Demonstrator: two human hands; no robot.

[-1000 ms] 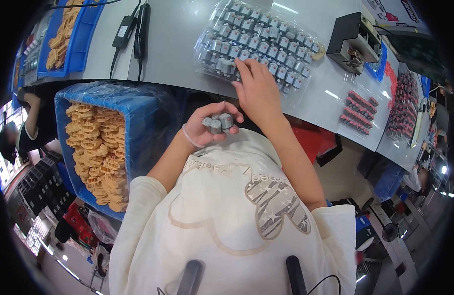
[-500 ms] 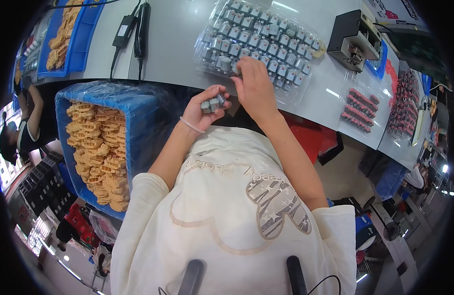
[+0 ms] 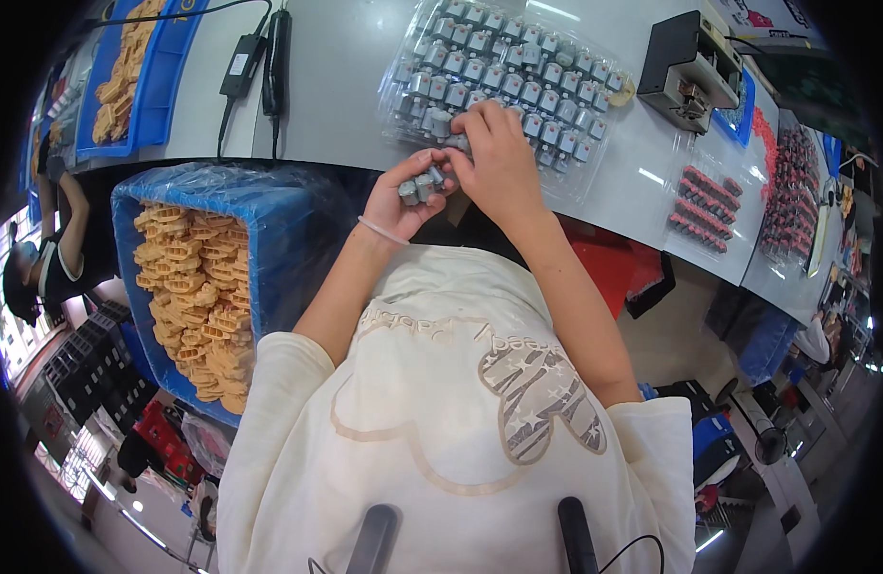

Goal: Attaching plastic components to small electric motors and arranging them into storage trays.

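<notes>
Several small grey motors (image 3: 421, 187) are gathered in my left hand (image 3: 395, 207), its fingers curled round them just off the table's near edge. My right hand (image 3: 504, 165) reaches over the near left corner of a clear plastic tray (image 3: 393, 107). Its thumb and fingers close on a grey motor (image 3: 457, 143), partly hidden by the fingers, right beside my left fingertips. Rows of similar silver-grey motors (image 3: 492, 77) stand in the tray, each with a small mark on its side.
On my left, a blue plastic-lined bin (image 3: 265, 287) holds many tan moulded parts. A blue tray (image 3: 157, 120) with more lies beyond, near a black power adapter (image 3: 242, 69). To the right stand a small metal bench machine (image 3: 688, 72) and rows of red-and-black parts (image 3: 704, 210).
My left hand has moved slightly up and right, closing the gap to my right hand. The right hand has shifted a little toward it, lower over the tray's corner.
</notes>
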